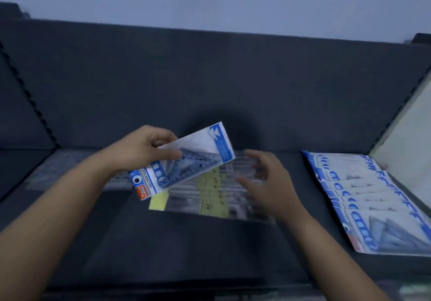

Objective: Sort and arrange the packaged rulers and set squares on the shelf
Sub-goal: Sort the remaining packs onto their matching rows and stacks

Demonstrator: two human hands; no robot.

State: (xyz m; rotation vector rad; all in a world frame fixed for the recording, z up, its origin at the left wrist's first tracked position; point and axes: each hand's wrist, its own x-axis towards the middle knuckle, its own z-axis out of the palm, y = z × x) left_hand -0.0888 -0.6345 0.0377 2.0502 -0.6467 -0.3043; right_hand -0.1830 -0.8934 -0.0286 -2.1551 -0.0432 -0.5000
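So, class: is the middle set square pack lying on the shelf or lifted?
Lifted. The left hand pinches the set square pack, tilted, above the clear ruler packs lying flat.

The left forearm (58, 198) and right forearm (326, 249), 2 bare arms, reach forward from the lower corners. The left hand (144, 150) is raised. It pinches a blue-and-white plastic set-square packet (210, 147), thumb across its face and fingers curled behind. The right hand (268, 182) is motion-blurred but seems spread, with relaxed fingers holding nothing.
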